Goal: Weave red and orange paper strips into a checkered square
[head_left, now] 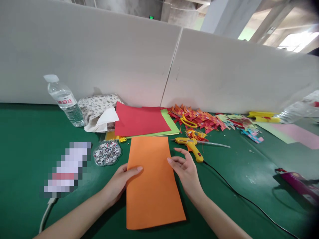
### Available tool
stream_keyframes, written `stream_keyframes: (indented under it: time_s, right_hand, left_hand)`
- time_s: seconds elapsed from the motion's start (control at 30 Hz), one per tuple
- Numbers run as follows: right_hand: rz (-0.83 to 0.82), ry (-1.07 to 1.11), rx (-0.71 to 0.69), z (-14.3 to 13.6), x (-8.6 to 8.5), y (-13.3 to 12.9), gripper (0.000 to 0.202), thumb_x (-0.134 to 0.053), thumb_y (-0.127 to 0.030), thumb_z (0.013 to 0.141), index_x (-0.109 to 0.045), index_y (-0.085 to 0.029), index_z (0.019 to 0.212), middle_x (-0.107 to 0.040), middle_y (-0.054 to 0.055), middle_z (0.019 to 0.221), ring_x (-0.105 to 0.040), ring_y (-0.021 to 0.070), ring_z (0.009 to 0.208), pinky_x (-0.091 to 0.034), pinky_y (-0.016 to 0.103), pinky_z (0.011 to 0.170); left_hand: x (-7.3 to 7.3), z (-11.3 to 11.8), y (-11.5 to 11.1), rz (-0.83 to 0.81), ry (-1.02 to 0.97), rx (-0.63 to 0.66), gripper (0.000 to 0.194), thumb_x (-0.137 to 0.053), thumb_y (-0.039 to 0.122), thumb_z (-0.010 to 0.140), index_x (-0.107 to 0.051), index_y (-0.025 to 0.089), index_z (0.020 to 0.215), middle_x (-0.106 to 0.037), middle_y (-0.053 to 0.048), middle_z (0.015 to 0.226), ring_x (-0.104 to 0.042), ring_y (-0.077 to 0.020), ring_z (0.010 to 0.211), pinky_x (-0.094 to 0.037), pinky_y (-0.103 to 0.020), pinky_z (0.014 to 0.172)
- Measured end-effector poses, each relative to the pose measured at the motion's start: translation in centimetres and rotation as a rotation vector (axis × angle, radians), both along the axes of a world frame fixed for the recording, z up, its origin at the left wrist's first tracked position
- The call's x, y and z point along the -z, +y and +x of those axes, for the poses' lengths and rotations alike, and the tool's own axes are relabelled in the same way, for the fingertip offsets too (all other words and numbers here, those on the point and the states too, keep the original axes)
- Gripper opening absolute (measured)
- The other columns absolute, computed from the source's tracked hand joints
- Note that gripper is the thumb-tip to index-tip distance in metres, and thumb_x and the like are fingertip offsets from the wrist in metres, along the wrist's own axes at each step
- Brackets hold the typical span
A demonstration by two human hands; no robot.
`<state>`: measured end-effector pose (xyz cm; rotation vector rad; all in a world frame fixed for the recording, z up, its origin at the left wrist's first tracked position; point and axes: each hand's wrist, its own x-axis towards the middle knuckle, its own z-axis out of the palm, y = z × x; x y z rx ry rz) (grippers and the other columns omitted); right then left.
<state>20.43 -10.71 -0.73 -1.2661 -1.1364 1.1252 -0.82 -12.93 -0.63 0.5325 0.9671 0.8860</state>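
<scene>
An orange sheet of paper [153, 196] stands out in the middle, its long side running away from me. My left hand [122, 181] grips its left edge, thumb on top and the other fingers hidden beneath. At the right edge is my right hand [185, 167], fingers apart and curved, with the thumb tip at the paper's edge; it grips nothing that I can see. Beyond the orange paper lie red sheets [142, 120] over light green ones [169, 121]. A yellow glue gun [191, 146] with a clear stick rests just past my right hand.
Round container of googly eyes [107, 152], blurred phone-like object [68, 167] with cable, water bottle [66, 101] and tissue pack [98, 106] at left. Woven red-orange paper pieces [199, 118], yellow scissors [188, 121] at back. The glue gun's black cord [234, 188] and a purple object [299, 186] at right.
</scene>
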Motion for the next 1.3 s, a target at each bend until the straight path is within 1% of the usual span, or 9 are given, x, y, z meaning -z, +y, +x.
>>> stream_keyframes:
  time_s: [0.1, 0.23, 0.43, 0.5, 0.67, 0.83, 1.03, 1.23, 1.3]
  right_hand:
    - [0.000, -0.013, -0.004, 0.05, 0.02, 0.04, 0.047, -0.072, -0.038, 0.069, -0.045, -0.024, 0.106, -0.064, -0.002, 0.071, -0.061, 0.0155, 0.063, -0.046, 0.027, 0.057]
    - [-0.001, -0.017, -0.012, 0.11, -0.01, 0.02, 0.046, -0.071, -0.037, 0.070, -0.046, -0.024, 0.106, -0.064, -0.001, 0.072, -0.061, 0.0155, 0.065, -0.048, 0.028, 0.060]
    - [-0.020, 0.030, 0.052, 0.25, 0.08, 0.15, 0.045, -0.073, -0.038, 0.068, -0.050, -0.024, 0.104, -0.066, 0.003, 0.088, -0.065, 0.0197, 0.082, -0.052, 0.033, 0.074]
    - [-0.034, 0.031, 0.052, 0.32, 0.06, 0.19, 0.047, -0.074, -0.038, 0.066, -0.050, -0.024, 0.104, -0.066, 0.003, 0.087, -0.066, 0.0206, 0.082, -0.052, 0.035, 0.075]
    - [-0.052, 0.043, 0.009, 0.40, -0.32, 0.11, 0.054, -0.077, -0.037, 0.063, -0.048, -0.025, 0.107, -0.066, 0.001, 0.079, -0.066, 0.0196, 0.072, -0.052, 0.033, 0.067]
    - [-0.074, 0.071, 0.003, 0.51, -0.40, 0.16, 0.052, -0.076, -0.036, 0.065, -0.048, -0.025, 0.107, -0.066, 0.001, 0.079, -0.065, 0.0177, 0.070, -0.050, 0.029, 0.061]
    - [-0.095, 0.051, -0.139, 0.67, -0.39, 0.12, 0.052, -0.077, -0.032, 0.063, -0.049, -0.024, 0.106, -0.064, -0.002, 0.072, -0.061, 0.0138, 0.060, -0.046, 0.025, 0.055]
    - [-0.055, 0.025, -0.119, 0.75, -0.40, 0.05, 0.047, -0.074, -0.031, 0.067, -0.049, -0.024, 0.106, -0.066, 0.000, 0.074, -0.060, 0.0125, 0.061, -0.045, 0.023, 0.055]
    - [-0.060, 0.013, -0.118, 0.74, -0.30, 0.14, 0.047, -0.074, -0.031, 0.068, -0.048, -0.023, 0.106, -0.066, 0.000, 0.075, -0.060, 0.0125, 0.061, -0.045, 0.023, 0.055]
  left_hand:
    - [0.04, -0.03, 0.08, -0.023, -0.058, -0.040, 0.036, -0.068, 0.036, 0.073, -0.066, 0.012, 0.100, -0.070, -0.013, 0.101, -0.067, -0.0259, 0.087, -0.053, -0.033, 0.077]
    - [0.32, -0.06, 0.05, -0.015, -0.096, -0.044, 0.040, -0.060, 0.040, 0.080, -0.063, 0.013, 0.110, -0.068, -0.012, 0.108, -0.065, -0.0266, 0.097, -0.053, -0.033, 0.081]
    - [0.30, -0.19, 0.17, 0.000, -0.090, 0.041, 0.040, -0.063, 0.037, 0.079, -0.062, 0.012, 0.110, -0.067, -0.013, 0.109, -0.065, -0.0271, 0.098, -0.053, -0.035, 0.082]
    - [0.28, -0.24, 0.23, 0.006, -0.101, 0.044, 0.039, -0.064, 0.036, 0.078, -0.063, 0.012, 0.109, -0.067, -0.012, 0.109, -0.064, -0.0267, 0.098, -0.053, -0.034, 0.083]
    - [0.35, -0.28, 0.26, 0.013, -0.120, 0.007, 0.038, -0.062, 0.037, 0.080, -0.063, 0.013, 0.109, -0.068, -0.012, 0.106, -0.065, -0.0264, 0.097, -0.054, -0.034, 0.080]
    - [0.33, -0.32, 0.15, 0.015, -0.101, 0.027, 0.039, -0.065, 0.033, 0.078, -0.061, 0.013, 0.111, -0.068, -0.012, 0.107, -0.065, -0.0260, 0.095, -0.054, -0.032, 0.076]
    - [0.37, -0.47, 0.22, -0.013, -0.154, -0.015, 0.040, -0.056, 0.037, 0.084, -0.057, 0.014, 0.118, -0.064, -0.011, 0.116, -0.062, -0.0251, 0.103, -0.053, -0.031, 0.082]
    - [0.24, -0.31, 0.29, -0.012, -0.150, -0.009, 0.045, -0.058, 0.034, 0.084, -0.052, 0.014, 0.123, -0.064, -0.013, 0.116, -0.062, -0.0261, 0.102, -0.053, -0.032, 0.081]
    - [0.28, -0.22, 0.25, -0.006, -0.129, -0.034, 0.046, -0.060, 0.032, 0.083, -0.051, 0.015, 0.125, -0.063, -0.012, 0.116, -0.063, -0.0261, 0.101, -0.054, -0.033, 0.080]
